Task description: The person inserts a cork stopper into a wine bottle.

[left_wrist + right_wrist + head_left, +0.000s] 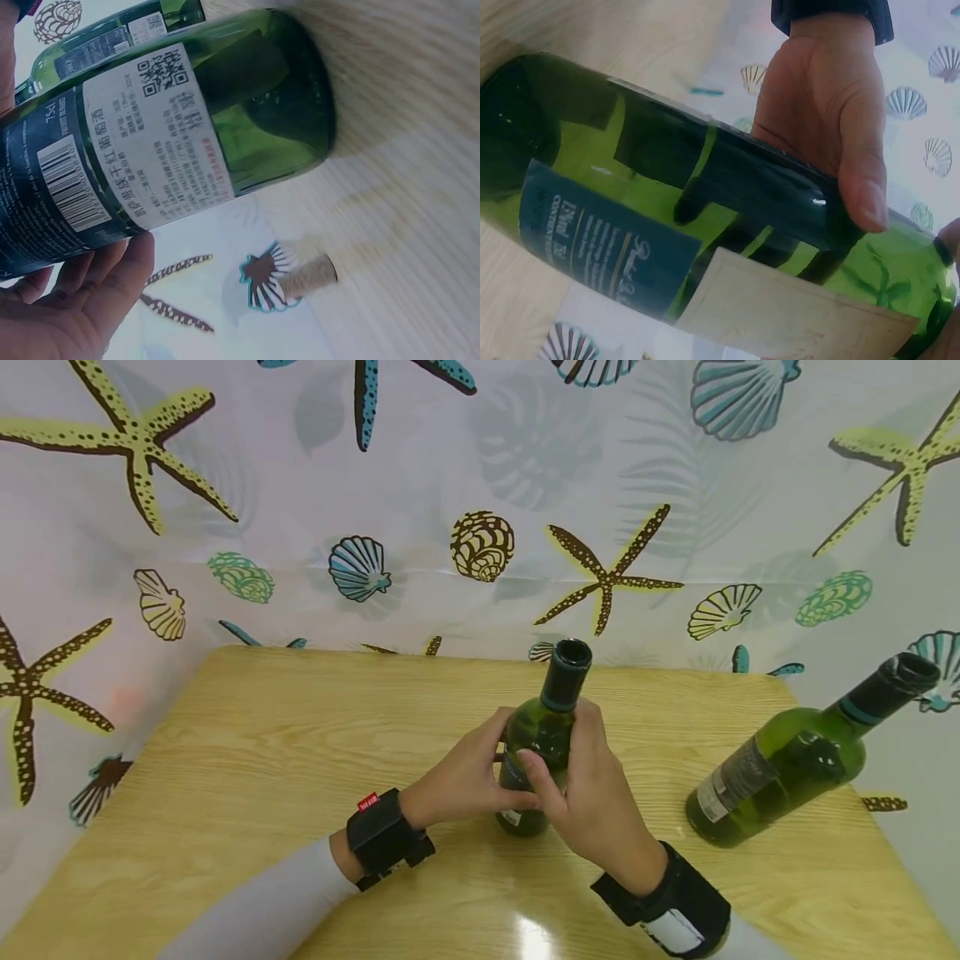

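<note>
A green wine bottle (542,731) stands nearly upright at the middle of the wooden table, its dark neck uncapped at the mouth. My left hand (468,777) grips its lower body from the left, thumb across the front. On the other side my right hand (600,793) wraps the upper body below the neck, its thumb overlapping the left hand. The left wrist view shows the back label (157,135) with a QR code and barcode, and the base close to the tabletop. A blue front label (604,240) and a cream label (799,307) face the right wrist camera.
A second green wine bottle (783,768) stands on the right of the wooden table (322,718). A small brown cork-like cylinder (309,279) shows in the left wrist view. Cloth (420,502) printed with shells and starfish hangs around the table's back and sides.
</note>
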Demonstrator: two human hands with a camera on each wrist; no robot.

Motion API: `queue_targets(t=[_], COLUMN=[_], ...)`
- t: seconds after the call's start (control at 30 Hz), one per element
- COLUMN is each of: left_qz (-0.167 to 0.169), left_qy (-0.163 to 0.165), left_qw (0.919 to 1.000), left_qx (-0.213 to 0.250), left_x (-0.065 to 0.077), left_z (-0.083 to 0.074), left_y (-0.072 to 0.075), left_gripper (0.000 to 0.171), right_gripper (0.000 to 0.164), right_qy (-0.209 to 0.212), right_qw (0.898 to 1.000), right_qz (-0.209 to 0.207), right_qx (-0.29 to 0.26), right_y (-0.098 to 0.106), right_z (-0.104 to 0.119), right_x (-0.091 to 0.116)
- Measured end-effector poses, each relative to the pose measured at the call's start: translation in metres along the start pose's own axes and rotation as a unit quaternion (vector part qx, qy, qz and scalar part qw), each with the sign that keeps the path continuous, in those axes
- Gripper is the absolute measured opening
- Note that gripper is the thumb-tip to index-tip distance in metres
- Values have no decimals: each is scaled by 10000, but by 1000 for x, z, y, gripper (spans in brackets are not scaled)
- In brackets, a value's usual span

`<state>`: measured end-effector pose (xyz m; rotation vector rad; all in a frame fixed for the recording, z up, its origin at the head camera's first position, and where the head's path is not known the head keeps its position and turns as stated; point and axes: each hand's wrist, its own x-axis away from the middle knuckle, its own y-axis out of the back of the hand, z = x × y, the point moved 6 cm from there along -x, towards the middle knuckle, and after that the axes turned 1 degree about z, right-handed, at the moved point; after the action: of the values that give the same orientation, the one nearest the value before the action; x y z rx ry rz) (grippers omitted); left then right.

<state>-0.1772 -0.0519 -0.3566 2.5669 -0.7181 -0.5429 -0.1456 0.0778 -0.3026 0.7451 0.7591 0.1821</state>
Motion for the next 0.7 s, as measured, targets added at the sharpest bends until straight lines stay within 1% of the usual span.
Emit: queue_targets(t=[0.07, 0.23, 0.33, 0.43, 0.5, 0.57, 0.63, 0.7], left_qz=[2, 91, 188, 238, 279, 336, 417, 496], left_qy=[-18, 49, 183, 185, 78, -47, -136, -167], left_qw=[10000, 9992, 9987, 9988, 9989, 9987, 9983, 9979], left_qx=[75, 391, 444, 385, 375, 380, 391, 387], left_x=[5, 18, 25, 29, 30, 30, 29, 29], left_z=[-1, -2, -1, -2, -4, -6, -8, -9], left_y=[3, 10, 12, 13, 13, 13, 12, 12], left_gripper=[89, 80, 77, 79, 80, 82, 84, 86], right_gripper=[64, 69, 69, 70, 70, 68, 62, 53], right_qy=[43, 183, 291, 379, 404, 459, 556, 500], right_qw=[10000, 9995, 9991, 9987, 9982, 9982, 9983, 9982], right_qz=[87, 259, 273, 259, 327, 312, 180, 9], right_qx=[0, 45, 116, 220, 295, 246, 17, -344], right_y=[-4, -12, -14, -14, -12, -7, 3, 13], right_z=[4, 14, 20, 24, 26, 24, 19, 7], right_x=[1, 3, 5, 7, 9, 9, 5, -3])
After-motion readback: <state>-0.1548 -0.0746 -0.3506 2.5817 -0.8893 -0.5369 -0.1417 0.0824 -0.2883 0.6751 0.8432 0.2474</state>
